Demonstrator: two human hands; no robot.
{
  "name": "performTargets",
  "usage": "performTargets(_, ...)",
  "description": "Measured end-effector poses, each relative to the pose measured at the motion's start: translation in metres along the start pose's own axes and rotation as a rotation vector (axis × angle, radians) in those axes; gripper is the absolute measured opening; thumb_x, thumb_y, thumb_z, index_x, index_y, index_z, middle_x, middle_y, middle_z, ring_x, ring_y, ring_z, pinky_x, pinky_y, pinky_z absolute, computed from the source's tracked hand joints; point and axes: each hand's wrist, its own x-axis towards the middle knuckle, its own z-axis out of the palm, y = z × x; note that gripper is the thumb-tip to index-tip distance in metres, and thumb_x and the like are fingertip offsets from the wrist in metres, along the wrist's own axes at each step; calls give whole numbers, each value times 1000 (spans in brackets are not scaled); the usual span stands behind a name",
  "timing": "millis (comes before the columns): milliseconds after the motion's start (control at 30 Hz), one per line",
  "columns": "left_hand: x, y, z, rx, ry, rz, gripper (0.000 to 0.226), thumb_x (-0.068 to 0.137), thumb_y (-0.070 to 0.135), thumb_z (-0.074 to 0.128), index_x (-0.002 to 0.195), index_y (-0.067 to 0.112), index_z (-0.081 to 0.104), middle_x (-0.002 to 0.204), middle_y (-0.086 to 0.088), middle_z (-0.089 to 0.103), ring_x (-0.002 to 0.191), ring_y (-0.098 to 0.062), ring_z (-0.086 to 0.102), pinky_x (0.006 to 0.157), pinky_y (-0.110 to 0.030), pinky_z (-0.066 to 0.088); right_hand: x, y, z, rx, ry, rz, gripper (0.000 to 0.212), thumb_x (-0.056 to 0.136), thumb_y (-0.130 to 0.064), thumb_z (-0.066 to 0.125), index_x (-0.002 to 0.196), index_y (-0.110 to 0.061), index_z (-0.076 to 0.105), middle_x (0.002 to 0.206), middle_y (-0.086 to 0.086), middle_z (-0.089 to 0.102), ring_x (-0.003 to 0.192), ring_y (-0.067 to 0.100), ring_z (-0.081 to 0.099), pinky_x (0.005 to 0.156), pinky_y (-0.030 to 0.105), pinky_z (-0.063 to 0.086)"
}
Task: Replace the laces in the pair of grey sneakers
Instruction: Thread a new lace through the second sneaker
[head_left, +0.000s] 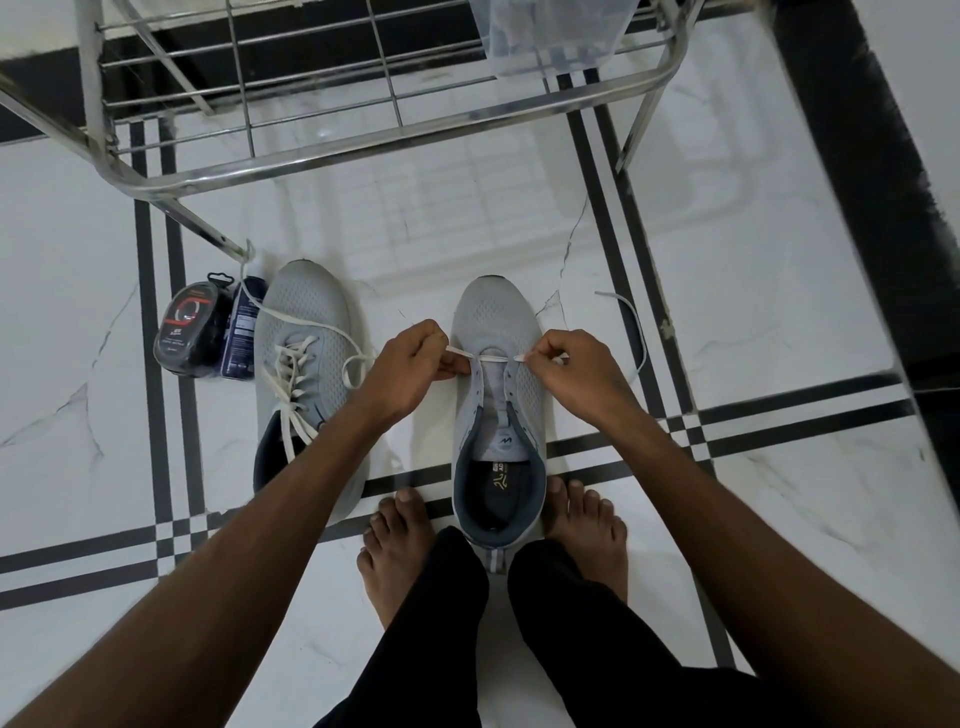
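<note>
Over right sneaker (498, 364): both hands pinch lace (492, 357) (taut).

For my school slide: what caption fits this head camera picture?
Both hands, left hand and right hand, thread a white lace through a grey sneaker.

A metal rack (332, 156) stands at the top of the frame. A round pack (189, 327) and a dark bottle (240, 332) lie at left on the marble floor (779, 493).
</note>
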Motion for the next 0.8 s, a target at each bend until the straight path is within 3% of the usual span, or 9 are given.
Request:
performTargets(333, -5, 2, 1, -100, 23, -35, 29, 102, 12, 29, 79, 8, 46, 88, -17, 75, 90, -24, 72, 83, -28, 58, 0, 2, 2, 23, 27, -7, 17, 91, -27, 69, 76, -18, 68, 75, -15, 64, 78, -3, 57, 68, 12, 36)
performTargets(533, -5, 0, 0, -91, 41, -52, 27, 102, 14, 32, 84, 5, 49, 85, -14, 75, 89, -24, 73, 84, -34, 58, -1, -1, -1, 15, 22, 19, 18, 92, -31, 68, 81, -15, 69, 80, -14, 64, 80, -1, 57, 70, 14, 38)
performTargets(600, -7, 3, -1, 106, 50, -25, 24, 102, 17, 35, 90, 2, 49, 82, -10, 74, 85, -25, 72, 85, -41, 58, -3, -5, -5, -60, -29, 72, 19, 93, -34, 65, 87, -16, 67, 87, -9, 65, 86, 6, 58, 71, 21, 40)
performTargets(700, -13, 23, -13, 599, 41, 65, 16, 99, 27, 44, 92, 19, 55, 73, 3, 70, 74, -21, 67, 76, -42, 55, -10, -22, -23, -371, -176, 150, 24, 93, -40, 61, 103, -18, 64, 99, 0, 66, 89, 20, 62, 73, 29, 45)
performTargets(800, -21, 60, -34, 854, -10, 115, 12, 96, 32, 56, 95, 25, 66, 87, 6, 71, 82, -18, 66, 77, -37, 54, -15, -50, -49, -638, -250, 165, 31, 91, -33, 64, 116, -13, 64, 109, 5, 68, 97, 24, 65, 84, 31, 49)
